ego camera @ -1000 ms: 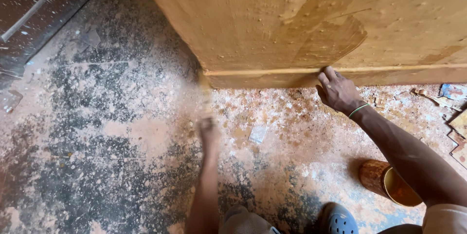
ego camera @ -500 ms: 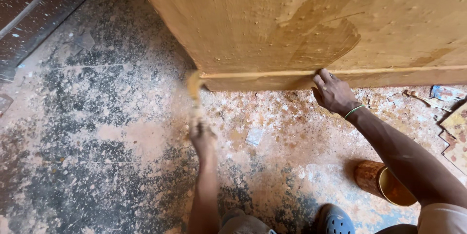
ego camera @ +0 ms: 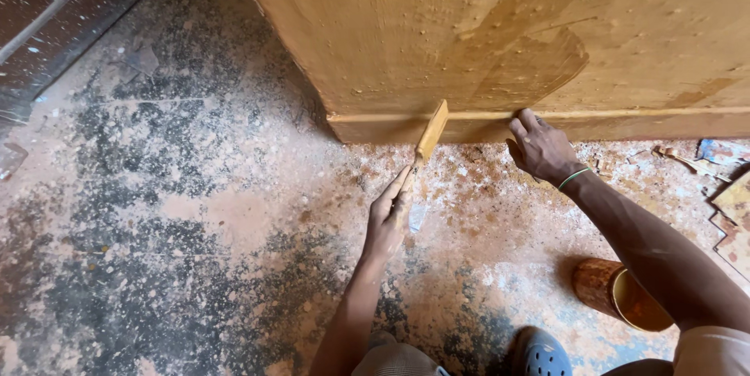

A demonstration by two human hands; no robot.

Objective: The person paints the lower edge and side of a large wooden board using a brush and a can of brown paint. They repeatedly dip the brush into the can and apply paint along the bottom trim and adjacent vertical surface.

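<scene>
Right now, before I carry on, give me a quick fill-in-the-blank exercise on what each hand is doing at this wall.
1. The left hand holds a flat ____ whose bristles meet the ledge at the foot of the wall.
2. The right hand rests on the wall's bottom ____.
3. A green ____ circles the right wrist.
4. The open pot stands on the floor near the ____ arm.

Missing words: brush; ledge; band; right

Paint tin (ego camera: 621,298), blue shoe (ego camera: 544,355)
</scene>
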